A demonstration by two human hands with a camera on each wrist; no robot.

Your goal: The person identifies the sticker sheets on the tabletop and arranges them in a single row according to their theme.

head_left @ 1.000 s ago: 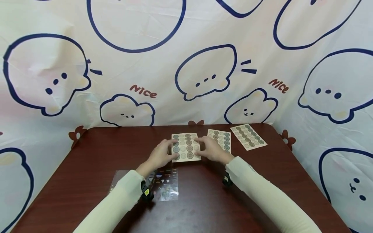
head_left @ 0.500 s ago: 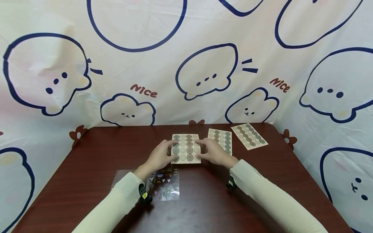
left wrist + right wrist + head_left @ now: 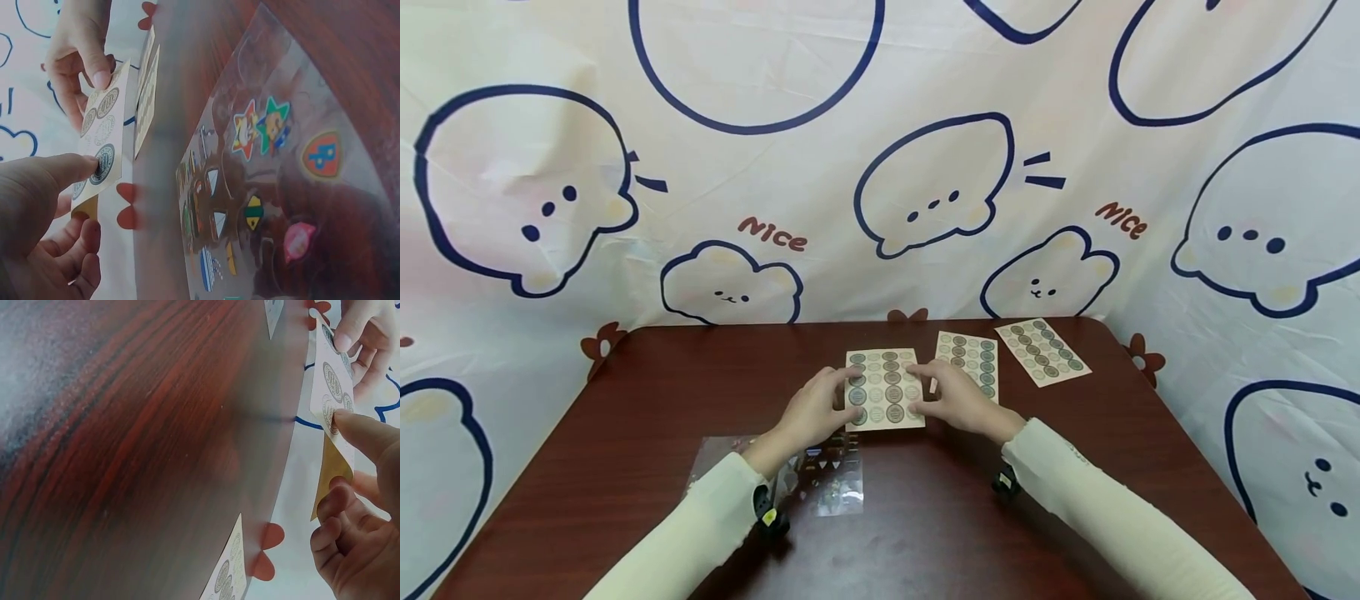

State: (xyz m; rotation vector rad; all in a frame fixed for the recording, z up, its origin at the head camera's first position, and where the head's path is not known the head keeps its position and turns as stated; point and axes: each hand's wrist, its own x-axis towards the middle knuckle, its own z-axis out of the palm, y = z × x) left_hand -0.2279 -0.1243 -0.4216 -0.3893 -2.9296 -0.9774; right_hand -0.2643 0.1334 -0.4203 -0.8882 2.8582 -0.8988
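Note:
Both hands hold one cream sheet of round stamp-like stickers [image 3: 884, 392] raised above the table. The left hand [image 3: 808, 412] pinches its left edge, with the thumb on the printed face and fingers behind. On the opposite edge, the right hand [image 3: 962, 402] pinches it the same way. In the right wrist view, a gold-brown flap [image 3: 332, 465] shows below the sheet, by the right fingers; whether it is the sheet's back or a separate piece I cannot tell. Beneath the left forearm lies a clear sticker sheet [image 3: 281, 181] with colourful stars, a shield and other small pictures.
A second round-sticker sheet [image 3: 977, 354] lies just beyond the right hand, partly covered by it. Farther right, a third sheet [image 3: 1042, 352] lies at an angle near the back of the dark brown table [image 3: 940, 525]. A cartoon-printed cloth [image 3: 835, 283] hangs behind.
The held sheet and both hands have come slightly nearer to me and a little right, relative to the view. Both hands keep their pinch; the other sheets lie where they were.

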